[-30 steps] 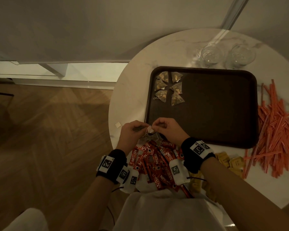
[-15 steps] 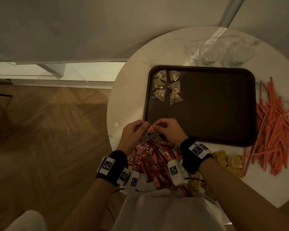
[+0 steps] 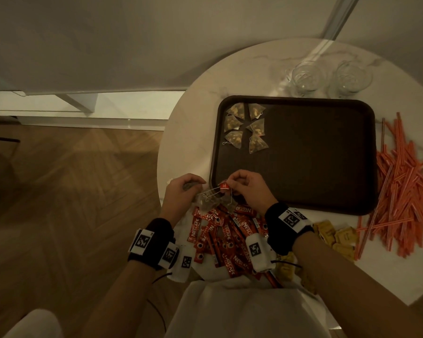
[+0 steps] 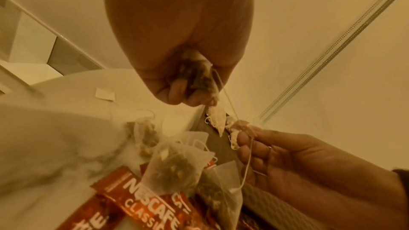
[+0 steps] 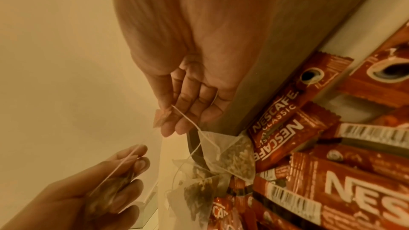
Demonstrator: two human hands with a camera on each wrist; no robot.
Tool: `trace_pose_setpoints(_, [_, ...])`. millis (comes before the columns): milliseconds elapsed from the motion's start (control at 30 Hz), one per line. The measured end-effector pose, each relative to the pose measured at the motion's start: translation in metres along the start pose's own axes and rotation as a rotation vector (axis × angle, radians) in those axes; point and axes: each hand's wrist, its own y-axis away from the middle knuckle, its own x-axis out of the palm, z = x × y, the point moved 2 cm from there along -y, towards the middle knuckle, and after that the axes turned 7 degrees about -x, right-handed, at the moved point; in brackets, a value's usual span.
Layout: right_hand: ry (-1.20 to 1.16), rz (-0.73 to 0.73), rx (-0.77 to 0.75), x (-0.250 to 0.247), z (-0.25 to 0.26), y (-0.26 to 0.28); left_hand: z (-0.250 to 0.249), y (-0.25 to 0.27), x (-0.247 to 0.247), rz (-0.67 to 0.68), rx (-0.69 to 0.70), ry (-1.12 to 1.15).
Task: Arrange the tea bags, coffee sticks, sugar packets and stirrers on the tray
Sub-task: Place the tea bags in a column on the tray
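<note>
Nearest you, red Nescafe coffee sticks (image 3: 220, 236) lay piled on the round white marble table (image 3: 188, 132), loose mesh tea bags (image 3: 209, 200) on top. Your left hand (image 3: 181, 193) was curled around one pyramid tea bag (image 4: 197, 74). Your right hand (image 3: 248, 189) pinched its small red paper tag (image 3: 223, 185), string taut between them. Yellow sugar packets (image 3: 337, 236) and orange stirrers (image 3: 401, 191) sat right. Six tea bags (image 3: 244, 128) sat in the dark brown tray (image 3: 327, 206)'s far-left corner.
</note>
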Motion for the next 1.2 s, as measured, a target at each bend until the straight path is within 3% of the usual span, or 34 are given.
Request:
trace_pose_setpoints(167, [-0.033,0.000,0.024,-0.001,0.001,0.000,0.002,-0.001,-0.006,0.022,-0.036,-0.010])
trace_pose_setpoints(333, [-0.056,-0.021,0.043,-0.003,0.001,0.003,-0.004,0.001,0.001,0.250,-0.061,-0.177])
trace_pose_setpoints(400, [-0.027,-0.025,0.048,-0.003,0.001,0.004,-0.006,0.003,0.001,0.244,-0.078,-0.172])
trace_pose_setpoints(500, [0.272,0.006,0.001,-0.003,0.001,0.004,-0.016,0.005,-0.004,0.178,-0.127,-0.009])
trace_pose_setpoints(633, [0.525,-0.015,-0.070,-0.002,0.015,0.008,-0.035,0.010,-0.011,0.216,-0.158,0.219])
trace_pose_setpoints(767, [0.382,0.019,-0.169,0.006,0.034,0.008,-0.054,0.013,-0.005,0.270,-0.124,0.291])
trace_pose_setpoints(900, [0.089,0.138,-0.114,0.015,0.040,0.009,-0.063,0.010,0.004,0.292,-0.105,0.372])
trace_pose_setpoints(1033, [0.078,0.179,-0.070,0.003,0.036,0.016,-0.070,0.010,0.005,0.276,-0.044,0.361])
trace_pose_setpoints(1100, [0.058,0.161,-0.028,-0.004,0.029,0.021,-0.071,0.008,0.005,0.238,-0.017,0.332])
trace_pose_setpoints(1200, [-0.065,0.011,0.058,-0.013,0.017,0.024,-0.066,0.001,0.009,0.183,0.011,0.245])
